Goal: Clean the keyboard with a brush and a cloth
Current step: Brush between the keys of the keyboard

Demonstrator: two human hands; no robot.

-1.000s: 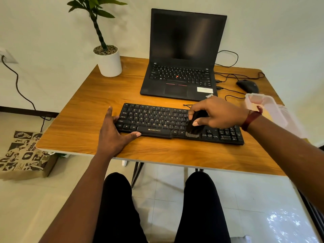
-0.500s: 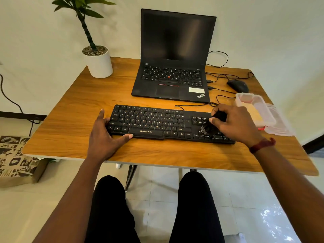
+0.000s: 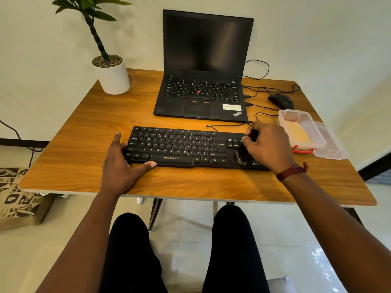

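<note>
Wooden table [image 3: 88,132] carries the black plastic keyboard [image 3: 182,146] centrally. Right hand [image 3: 268,146], fingers curled round the small black brush [image 3: 243,155], has swept from mid-board to its 3 o'clock end. Left hand [image 3: 120,166] stays flat at 9 o'clock, bracing. Brushing judged near completion; wiping pending.

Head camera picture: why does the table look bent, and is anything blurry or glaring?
Head view: the wide-angle lens bows the table edges; the brush in the right hand looks smeared; glare shines on the floor tiles at lower right; the laptop screen shows a faint reflection.
</note>
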